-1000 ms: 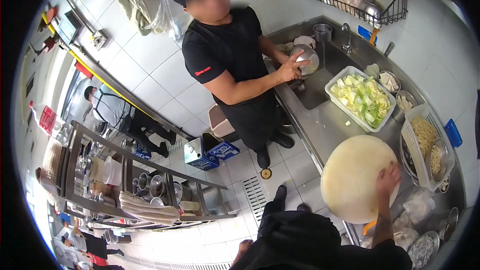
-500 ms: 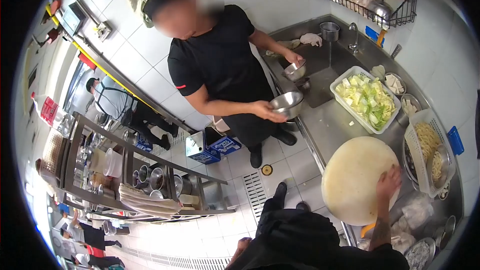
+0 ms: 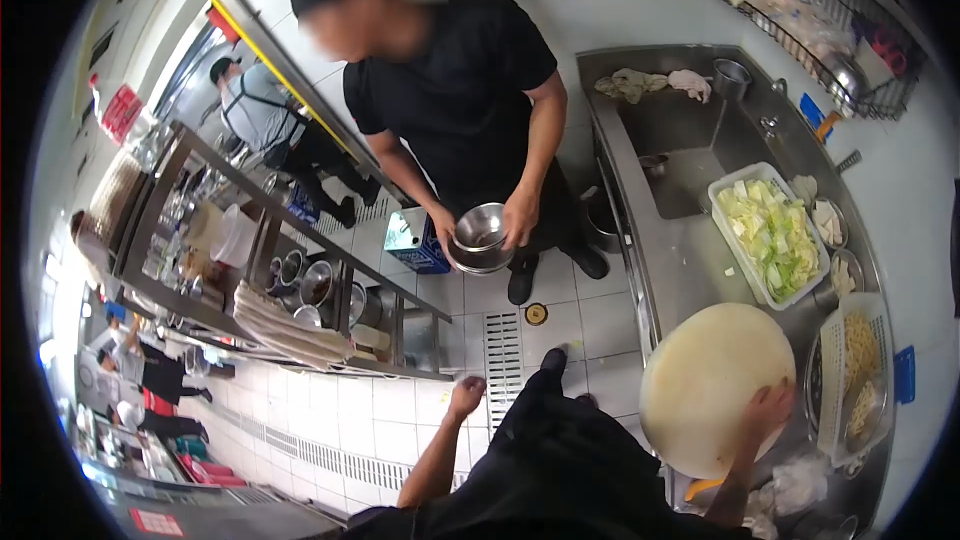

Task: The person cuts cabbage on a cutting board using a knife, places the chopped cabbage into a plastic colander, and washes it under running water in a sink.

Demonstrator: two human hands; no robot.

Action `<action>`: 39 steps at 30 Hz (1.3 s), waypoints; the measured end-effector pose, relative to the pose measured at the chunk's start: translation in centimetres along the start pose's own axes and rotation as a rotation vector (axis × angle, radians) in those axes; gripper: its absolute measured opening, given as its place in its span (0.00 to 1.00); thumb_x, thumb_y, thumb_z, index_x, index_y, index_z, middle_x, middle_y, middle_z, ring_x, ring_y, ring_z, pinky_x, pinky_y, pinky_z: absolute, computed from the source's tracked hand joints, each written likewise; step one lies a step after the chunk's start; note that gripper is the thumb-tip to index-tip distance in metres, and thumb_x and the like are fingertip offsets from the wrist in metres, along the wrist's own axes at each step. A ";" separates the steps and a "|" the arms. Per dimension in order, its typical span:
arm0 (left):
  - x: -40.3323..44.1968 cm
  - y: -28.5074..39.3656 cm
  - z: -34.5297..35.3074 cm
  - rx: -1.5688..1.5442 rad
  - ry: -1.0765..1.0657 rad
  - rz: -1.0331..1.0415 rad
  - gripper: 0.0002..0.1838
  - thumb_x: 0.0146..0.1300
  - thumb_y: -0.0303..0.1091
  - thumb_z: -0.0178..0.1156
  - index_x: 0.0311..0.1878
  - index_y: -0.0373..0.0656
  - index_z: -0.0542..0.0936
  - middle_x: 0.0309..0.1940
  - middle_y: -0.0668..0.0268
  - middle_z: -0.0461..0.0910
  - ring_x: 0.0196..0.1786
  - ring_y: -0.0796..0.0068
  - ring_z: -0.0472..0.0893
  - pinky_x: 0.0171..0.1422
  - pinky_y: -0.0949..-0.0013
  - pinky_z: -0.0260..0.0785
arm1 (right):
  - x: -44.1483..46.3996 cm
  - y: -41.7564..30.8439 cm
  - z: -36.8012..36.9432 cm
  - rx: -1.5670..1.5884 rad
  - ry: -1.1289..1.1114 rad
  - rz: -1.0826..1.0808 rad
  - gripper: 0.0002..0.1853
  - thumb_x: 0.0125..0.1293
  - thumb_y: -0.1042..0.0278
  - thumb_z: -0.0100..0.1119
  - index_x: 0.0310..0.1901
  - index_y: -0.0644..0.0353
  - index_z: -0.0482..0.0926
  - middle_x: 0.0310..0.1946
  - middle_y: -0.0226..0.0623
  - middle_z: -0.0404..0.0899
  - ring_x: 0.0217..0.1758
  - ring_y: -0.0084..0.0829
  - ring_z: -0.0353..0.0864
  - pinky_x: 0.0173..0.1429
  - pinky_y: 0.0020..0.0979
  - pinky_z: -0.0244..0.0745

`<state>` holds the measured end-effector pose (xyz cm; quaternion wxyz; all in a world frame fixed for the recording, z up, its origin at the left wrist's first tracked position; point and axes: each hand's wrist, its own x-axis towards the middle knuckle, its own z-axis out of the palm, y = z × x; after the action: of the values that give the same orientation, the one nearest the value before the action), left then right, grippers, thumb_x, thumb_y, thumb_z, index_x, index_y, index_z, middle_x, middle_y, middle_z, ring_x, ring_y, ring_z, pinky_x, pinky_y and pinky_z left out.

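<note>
The steel counter (image 3: 680,280) runs along the wall, its sink basin (image 3: 675,130) at the far end. Across the aisle from the counter stands a loaded metal rack (image 3: 425,345). A co-worker (image 3: 460,90) in black stands off the counter's front edge. Half a second ago this person held two metal bowls (image 3: 480,228) apart, the nearer one by the counter's edge; now they sit one in the other between both hands, farther from the counter.

At the counter's near end lies the round board (image 3: 715,380), thick, cream-coloured and faintly yellowed, jutting past the front edge. The cabbage basket (image 3: 745,252) stands between it and the basin; the noodle basket (image 3: 832,420) crowds the board on the counter's wall side, and plastic bags (image 3: 795,485) lie at the counter's nearest end.

The right hand (image 3: 770,410) rests on the board's wall-side part as before, fingers laid flat and unclenched. The left hand (image 3: 467,398) has swung out over the aisle, away from the counter; how tightly its fingers curl I cannot tell.
</note>
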<state>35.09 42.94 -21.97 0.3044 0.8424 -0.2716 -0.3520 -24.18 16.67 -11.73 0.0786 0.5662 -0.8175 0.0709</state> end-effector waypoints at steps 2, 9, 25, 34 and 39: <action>1.0 6.2 -0.1 0.073 0.022 0.204 0.17 0.65 0.41 0.58 0.49 0.38 0.80 0.38 0.56 0.84 0.40 0.65 0.85 0.44 0.65 0.76 | 0.1 -0.1 -0.2 0.018 0.025 -0.031 0.27 0.71 0.55 0.45 0.69 0.49 0.62 0.74 0.37 0.56 0.77 0.41 0.52 0.71 0.60 0.52; 3.8 19.8 1.4 0.055 -0.164 0.418 0.15 0.63 0.36 0.59 0.50 0.37 0.79 0.40 0.55 0.84 0.41 0.62 0.85 0.46 0.63 0.76 | 0.0 -0.6 -0.4 -0.014 0.022 0.028 0.27 0.71 0.50 0.43 0.70 0.48 0.62 0.73 0.37 0.56 0.76 0.43 0.54 0.70 0.57 0.54; 11.2 43.4 12.5 -0.177 -0.786 0.691 0.10 0.70 0.32 0.55 0.47 0.36 0.79 0.40 0.67 0.82 0.43 0.78 0.81 0.46 0.73 0.73 | 0.5 -1.2 -1.8 0.088 0.004 0.089 0.32 0.64 0.51 0.50 0.69 0.47 0.62 0.72 0.40 0.58 0.76 0.42 0.55 0.73 0.56 0.49; 20.9 46.7 17.5 -0.238 -0.819 0.532 0.11 0.70 0.32 0.54 0.46 0.35 0.80 0.38 0.66 0.83 0.39 0.78 0.81 0.43 0.74 0.72 | 1.0 -2.4 -4.0 0.199 0.006 0.100 0.29 0.67 0.47 0.48 0.65 0.55 0.69 0.69 0.45 0.62 0.72 0.48 0.59 0.73 0.54 0.49; 27.3 51.2 16.2 0.002 -0.573 0.618 0.11 0.66 0.31 0.55 0.44 0.35 0.81 0.32 0.63 0.84 0.37 0.75 0.83 0.42 0.72 0.73 | 3.7 -4.7 -2.6 0.456 0.132 0.174 0.28 0.71 0.45 0.46 0.58 0.63 0.73 0.57 0.54 0.73 0.62 0.53 0.70 0.66 0.51 0.63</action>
<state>26.83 -14.81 -6.76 0.3070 0.5897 -0.5855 -0.4639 -20.91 12.16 -8.25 -0.0044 0.4908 -0.8191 0.2969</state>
